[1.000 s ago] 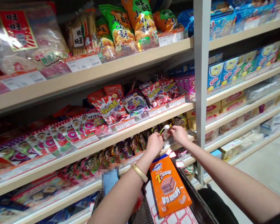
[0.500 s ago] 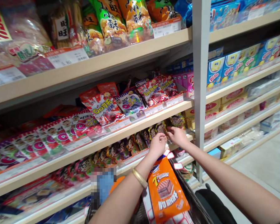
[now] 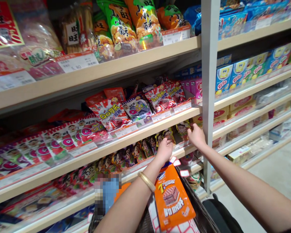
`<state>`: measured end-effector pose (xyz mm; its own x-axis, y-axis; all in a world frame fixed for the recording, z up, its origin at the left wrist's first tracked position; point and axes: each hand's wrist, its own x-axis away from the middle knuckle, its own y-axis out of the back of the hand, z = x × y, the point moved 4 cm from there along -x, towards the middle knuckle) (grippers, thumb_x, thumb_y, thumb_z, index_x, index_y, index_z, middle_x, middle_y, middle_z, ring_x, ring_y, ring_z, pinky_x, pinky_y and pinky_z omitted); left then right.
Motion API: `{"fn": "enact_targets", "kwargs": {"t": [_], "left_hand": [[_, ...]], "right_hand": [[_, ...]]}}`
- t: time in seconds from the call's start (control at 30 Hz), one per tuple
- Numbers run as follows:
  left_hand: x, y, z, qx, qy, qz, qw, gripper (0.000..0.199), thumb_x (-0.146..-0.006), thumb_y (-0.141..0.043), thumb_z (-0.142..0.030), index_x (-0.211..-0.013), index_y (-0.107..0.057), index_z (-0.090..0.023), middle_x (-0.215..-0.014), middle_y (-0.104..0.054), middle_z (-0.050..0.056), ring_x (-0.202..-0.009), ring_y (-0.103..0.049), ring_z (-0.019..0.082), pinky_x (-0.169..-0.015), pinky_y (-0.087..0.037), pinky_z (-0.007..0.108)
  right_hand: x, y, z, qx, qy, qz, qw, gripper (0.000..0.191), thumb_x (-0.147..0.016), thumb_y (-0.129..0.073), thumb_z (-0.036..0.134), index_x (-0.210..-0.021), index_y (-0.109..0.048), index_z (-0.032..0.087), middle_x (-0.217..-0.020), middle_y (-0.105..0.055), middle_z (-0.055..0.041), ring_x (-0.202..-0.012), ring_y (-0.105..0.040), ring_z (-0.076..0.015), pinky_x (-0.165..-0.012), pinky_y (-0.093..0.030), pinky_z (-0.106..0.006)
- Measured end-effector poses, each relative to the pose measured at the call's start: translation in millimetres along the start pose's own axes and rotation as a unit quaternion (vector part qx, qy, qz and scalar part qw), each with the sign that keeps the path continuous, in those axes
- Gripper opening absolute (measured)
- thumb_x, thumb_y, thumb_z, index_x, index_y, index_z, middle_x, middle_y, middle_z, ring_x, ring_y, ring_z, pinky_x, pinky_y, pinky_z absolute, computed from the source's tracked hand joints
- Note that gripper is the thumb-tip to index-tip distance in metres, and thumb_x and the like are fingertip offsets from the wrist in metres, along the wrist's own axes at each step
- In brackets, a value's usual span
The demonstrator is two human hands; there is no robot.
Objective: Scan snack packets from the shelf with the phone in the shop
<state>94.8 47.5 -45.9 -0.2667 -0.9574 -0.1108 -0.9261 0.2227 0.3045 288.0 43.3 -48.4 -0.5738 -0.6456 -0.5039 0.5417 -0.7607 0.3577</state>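
Observation:
My left hand (image 3: 163,150) reaches up to the third shelf, its fingers pinching the lower edge of a small cartoon-printed snack packet (image 3: 168,134) in a row of hanging packets. A gold bracelet (image 3: 146,181) is on that wrist. My right hand (image 3: 196,136) is further right, its fingertips against another small packet (image 3: 183,127) beside the grey upright post (image 3: 210,81). Its fingers are curled and partly hidden, so the grip is unclear. Below my arms, an orange Ovaltine wafer pack (image 3: 173,197) stands in a dark woven basket (image 3: 205,215).
Wooden shelves (image 3: 145,129) run left to right, packed with red and purple QQ candy bags (image 3: 111,113), green and orange snack bags (image 3: 121,26) above, and blue boxes (image 3: 224,76) in the right bay. Price tags line the shelf edges. Pale floor (image 3: 278,171) lies at right.
A second ago both hands held a small white-capped item in front of the shelf. Then they met at one hanging packet. Now my right hand has shifted right to the neighbouring packet.

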Motion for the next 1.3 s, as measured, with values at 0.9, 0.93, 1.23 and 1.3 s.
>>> {"fn": "enact_targets", "kwargs": {"t": [0.9, 0.93, 1.23, 1.3], "left_hand": [[173.5, 101.8, -44.4, 0.213, -0.055, -0.061, 0.973, 0.044, -0.082, -0.062, -0.06, -0.089, -0.071, -0.017, -0.092, -0.073, 0.006, -0.091, -0.066, 0.021, -0.088, -0.052, 0.034], [182.1, 111.1, -41.5, 0.231, -0.048, -0.074, 0.969, 0.044, -0.081, -0.064, -0.06, -0.088, -0.071, -0.017, -0.094, -0.073, 0.006, -0.094, -0.066, 0.022, -0.09, -0.052, 0.034], [222.2, 163.6, -21.7, 0.333, -0.006, -0.098, 0.938, 0.056, -0.069, -0.083, -0.041, -0.117, -0.066, -0.019, -0.117, -0.072, 0.01, -0.112, -0.066, 0.026, -0.103, -0.048, 0.04], [218.5, 166.2, -9.4, 0.364, -0.006, -0.123, 0.923, 0.056, -0.07, -0.081, -0.043, -0.118, -0.064, -0.019, -0.117, -0.072, 0.01, -0.112, -0.066, 0.026, -0.103, -0.048, 0.04]], "right_hand": [[163.9, 58.9, 197.8, -0.449, 0.026, 0.073, 0.89, 0.02, -0.082, -0.069, 0.038, -0.084, -0.058, 0.022, -0.071, -0.06, 0.0021, -0.065, -0.057, -0.0139, -0.06, -0.047, -0.025], [173.7, 50.5, 204.1, -0.468, 0.001, 0.094, 0.879, 0.024, -0.081, -0.07, 0.041, -0.084, -0.057, 0.022, -0.071, -0.06, 0.0024, -0.064, -0.056, -0.0137, -0.06, -0.047, -0.025], [226.3, -22.7, 233.0, -0.507, -0.118, 0.198, 0.83, 0.038, -0.072, -0.073, 0.052, -0.091, -0.059, 0.022, -0.083, -0.067, -0.0013, -0.078, -0.063, -0.0187, -0.074, -0.051, -0.031], [235.2, -33.8, 227.4, -0.481, -0.109, 0.255, 0.832, 0.043, -0.071, -0.074, 0.053, -0.097, -0.062, 0.021, -0.094, -0.071, -0.0054, -0.087, -0.066, -0.0223, -0.081, -0.052, -0.036]]}}
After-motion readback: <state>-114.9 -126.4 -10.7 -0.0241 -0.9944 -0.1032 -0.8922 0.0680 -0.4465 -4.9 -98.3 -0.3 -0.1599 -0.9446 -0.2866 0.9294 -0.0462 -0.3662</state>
